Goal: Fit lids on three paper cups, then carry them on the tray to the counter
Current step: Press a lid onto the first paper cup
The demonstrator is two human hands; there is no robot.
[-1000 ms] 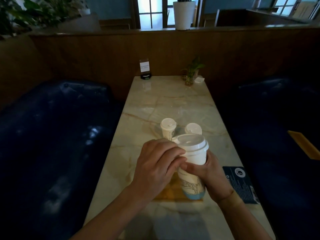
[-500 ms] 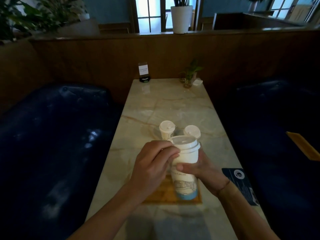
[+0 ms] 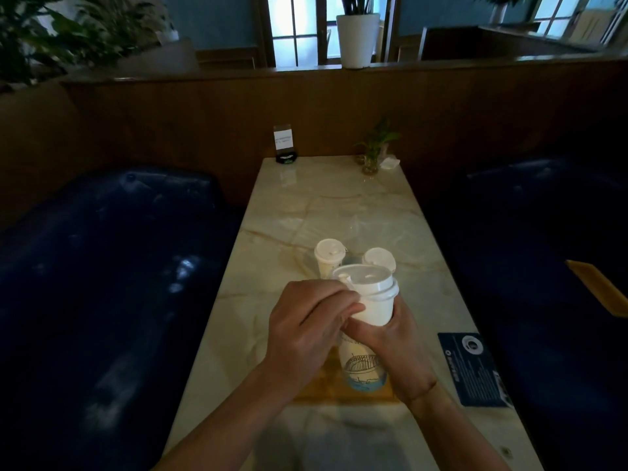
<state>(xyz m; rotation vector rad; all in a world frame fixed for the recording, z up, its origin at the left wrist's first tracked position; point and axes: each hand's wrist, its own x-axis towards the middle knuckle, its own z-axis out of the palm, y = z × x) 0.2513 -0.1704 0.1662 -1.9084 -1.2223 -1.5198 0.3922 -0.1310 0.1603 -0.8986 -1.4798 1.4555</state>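
- The right hand [image 3: 390,341] wraps around the middle of a tall paper cup [image 3: 365,355], thumb across its front, gripping it upright over a wooden tray [image 3: 339,389] that lies on the pale marble surface [image 3: 339,205].
- The left hand [image 3: 306,324] is curled with its fingertips pinched at the near-left rim of the cup's white lid [image 3: 365,280]; whether the lid is fully seated cannot be told.
- Both forearms cover most of the tray, so only its near edge and a bit beside the cup base show.
- A dark blue card [image 3: 474,368] lies flat just right of the right wrist, near the surface's edge.
- Just behind the held cup stand two smaller lidded cups: one on the left [image 3: 329,258], one on the right [image 3: 379,260], the latter largely hidden by the held lid.
- The middle of the surface beyond them is bare marble.
- At the far end, a small sign holder [image 3: 284,144] stands at the left corner and a little plant in a glass [image 3: 372,154] at the right, with a crumpled white paper [image 3: 390,162] beside it.
- Dark blue padded seats [image 3: 108,266] flank the surface; a wooden partition [image 3: 339,107] rises behind.
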